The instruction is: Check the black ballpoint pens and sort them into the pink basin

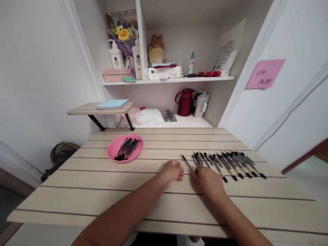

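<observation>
One striped desk [77, 198]. Pen row [229, 163] well right of pink bowl [114, 145]; bowl holds pen bundle [128, 149]. Left hand [172, 174], right of bowl: grip released, fingers curled. Right hand [208, 179], farther right of bowl: grip pinching single pen [187, 162].

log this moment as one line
left hand: open, nothing held | right hand: gripping pen | pen row: desk right | pink dish: desk left, pens inside

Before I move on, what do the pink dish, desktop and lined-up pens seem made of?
Pink dish: probably plastic, smooth, with a thin, evenly coloured rim. Desktop: pale, fairly matt wood look with dark lines; solid wood or laminate, unclear. Lined-up pens: likely plastic, perhaps glossy, with clear-looking barrels and black ends.
</observation>
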`<state>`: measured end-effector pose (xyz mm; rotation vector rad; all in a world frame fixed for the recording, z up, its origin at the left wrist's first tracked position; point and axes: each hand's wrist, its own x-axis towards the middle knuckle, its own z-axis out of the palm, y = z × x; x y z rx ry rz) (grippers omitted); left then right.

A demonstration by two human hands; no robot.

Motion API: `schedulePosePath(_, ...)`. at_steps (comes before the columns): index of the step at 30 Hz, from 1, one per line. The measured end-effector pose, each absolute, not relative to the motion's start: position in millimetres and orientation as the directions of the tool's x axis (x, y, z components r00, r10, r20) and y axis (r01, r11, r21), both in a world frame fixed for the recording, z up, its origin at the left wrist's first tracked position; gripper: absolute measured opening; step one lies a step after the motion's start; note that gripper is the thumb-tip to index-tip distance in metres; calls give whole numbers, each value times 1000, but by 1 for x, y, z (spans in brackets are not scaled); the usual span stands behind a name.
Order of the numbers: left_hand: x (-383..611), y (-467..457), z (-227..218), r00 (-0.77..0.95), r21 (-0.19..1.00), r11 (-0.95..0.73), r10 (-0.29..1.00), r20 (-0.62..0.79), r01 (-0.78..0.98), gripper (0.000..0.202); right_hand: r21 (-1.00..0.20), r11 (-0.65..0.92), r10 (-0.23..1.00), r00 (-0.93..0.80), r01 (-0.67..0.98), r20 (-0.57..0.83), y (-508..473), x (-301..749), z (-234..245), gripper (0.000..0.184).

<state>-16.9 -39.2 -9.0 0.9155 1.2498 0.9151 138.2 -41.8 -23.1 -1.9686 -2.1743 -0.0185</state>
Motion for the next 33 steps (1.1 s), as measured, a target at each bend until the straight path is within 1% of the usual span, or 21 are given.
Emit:
schedulePosePath(1, -12, -41, -11, 87, 923, 374, 926, -367, -86, 22, -191, 105, 986, -77, 976, 151, -43, 135, -22, 20)
schedulePosePath(3, -4, -44, -14, 99, 915, 383, 923, -372, -130, 20, -375, 126, 989, -89, 919, 117, -48, 130, -20, 21)
schedulePosePath(5, 0, -45, -15, 114, 902, 394, 918, -379, -178, 20, -580, 188, 982, -171, 793, 85, -54, 125, -20, 24)
schedulePosePath(6, 0, -46, -15, 119, 895, 399, 917, -382, -199, 21, -659, 215, 973, -220, 721, 77, -58, 124, -21, 26)
schedulePosePath(7, 0, -47, -16, 119, 889, 403, 915, -385, -218, 21, -709, 231, 964, -253, 666, 76, -60, 125, -22, 27)
schedulePosePath(8, 0, -47, -16, 120, 883, 407, 913, -389, -235, 21, -726, 237, 962, -261, 646, 81, -62, 128, -23, 27)
schedulePosePath(9, -2, -48, -17, 123, 877, 410, 912, -391, -250, 20, -711, 233, 966, -241, 664, 91, -63, 132, -23, 25)
schedulePosePath(10, -3, -48, -18, 127, 873, 410, 912, -390, -263, 20, -664, 216, 975, -195, 716, 106, -62, 138, -23, 24)
schedulePosePath(13, -7, -49, -19, 131, 871, 403, 915, -381, -280, 21, -430, 93, 985, -20, 898, 172, -53, 157, -21, 18)
schedulePosePath(14, -7, -50, -19, 131, 874, 398, 917, -376, -280, 21, -362, 54, 982, 16, 930, 188, -49, 160, -19, 17)
schedulePosePath(16, -8, -51, -19, 137, 880, 388, 921, -364, -273, 22, -269, 12, 979, 44, 963, 199, -41, 163, -18, 18)
schedulePosePath(21, -8, -52, -19, 170, 895, 369, 927, -334, -250, 24, -124, -4, 982, 27, 992, 187, -27, 149, -22, 18)
schedulePosePath(23, -8, -52, -20, 174, 901, 362, 929, -327, -239, 24, -100, 2, 982, 17, 995, 189, -28, 147, -25, 17)
schedulePosePath(25, -7, -52, -22, 175, 905, 356, 931, -321, -231, 24, -110, 7, 977, 16, 994, 211, -32, 150, -27, 17)
schedulePosePath(27, -6, -52, -24, 187, 914, 344, 933, -307, -214, 26, -187, 23, 969, 24, 982, 246, -36, 156, -28, 14)
schedulePosePath(28, -6, -53, -25, 200, 921, 334, 934, -296, -201, 27, -267, 43, 966, 28, 963, 255, -37, 159, -28, 12)
schedulePosePath(29, -6, -53, -25, 217, 928, 322, 935, -281, -186, 28, -383, 72, 967, 30, 921, 253, -37, 161, -27, 10)
schedulePosePath(30, -6, -53, -25, 237, 936, 307, 935, -263, -173, 29, -531, 96, 972, 37, 842, 233, -36, 162, -25, 8)
schedulePosePath(31, -6, -54, -25, 256, 943, 289, 936, -242, -163, 30, -690, 105, 981, 41, 716, 192, -34, 162, -22, 6)
schedulePosePath(32, -6, -54, -25, 269, 950, 270, 937, -222, -158, 31, -833, 93, 990, 41, 545, 137, -30, 160, -19, 6)
schedulePosePath(33, -6, -54, -25, 277, 956, 251, 940, -202, -155, 32, -933, 65, 996, 34, 353, 82, -26, 158, -14, 11)
